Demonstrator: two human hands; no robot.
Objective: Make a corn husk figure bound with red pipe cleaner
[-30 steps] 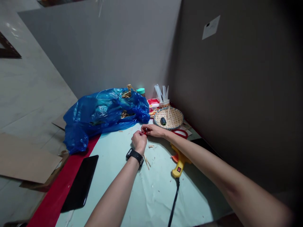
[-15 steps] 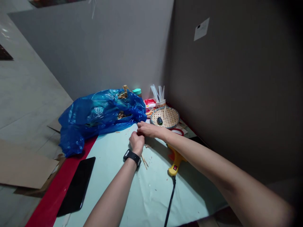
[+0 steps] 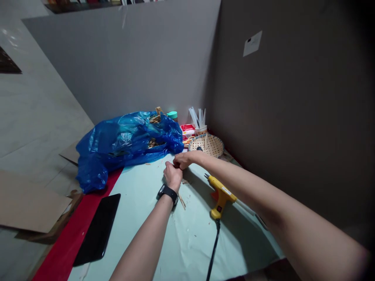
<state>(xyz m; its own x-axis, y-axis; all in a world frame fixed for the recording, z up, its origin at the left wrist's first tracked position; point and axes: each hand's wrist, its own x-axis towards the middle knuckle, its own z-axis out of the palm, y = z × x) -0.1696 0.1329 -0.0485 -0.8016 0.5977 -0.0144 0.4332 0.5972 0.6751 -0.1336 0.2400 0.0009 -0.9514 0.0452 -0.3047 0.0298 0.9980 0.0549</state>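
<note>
My left hand, with a black watch on its wrist, is closed in a loose fist over the pale green table cover. My right hand reaches in from the right and pinches at the top of the left fist. Whatever sits between the two hands is too small and hidden to name; a hint of red shows there. Straw-like scraps lie just under the left wrist. A yellow glue gun with a black cord lies to the right of my hands.
A blue plastic bag with dry plant bits sits behind my hands. A woven basket, a cup of white sticks and a teal-lidded jar stand in the corner. A black phone lies on the red table edge. Cardboard lies on the floor.
My right forearm has lifted off the table, uncovering the glue gun's nozzle. Both hands stay pressed together at the same spot.
</note>
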